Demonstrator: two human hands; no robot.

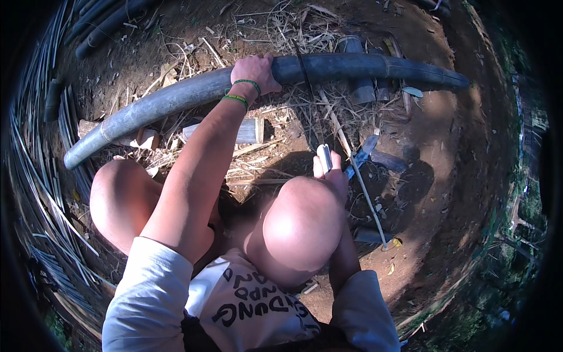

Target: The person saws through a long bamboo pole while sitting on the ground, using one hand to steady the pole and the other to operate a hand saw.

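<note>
A long grey bamboo pole (170, 97) lies crosswise in front of me, bowed by the wide lens. My left hand (255, 73) is closed over the top of it, a little left of its middle. In my right hand (335, 175), beyond my right knee, is the pale handle of a saw (305, 88). The saw's thin dark blade points away from me and crosses the pole just right of my left hand. How deep the blade sits in the bamboo I cannot tell. My knee hides part of the right hand and forearm.
Short bamboo pieces (249, 131) lie under and near the pole, among pale shavings (281, 29). Beside my right hand is a blue and silvery blade-like object (366, 149) and a thin stick (363, 188). Long strips (35, 176) lie far left, thick poles (108, 29) at far upper left.
</note>
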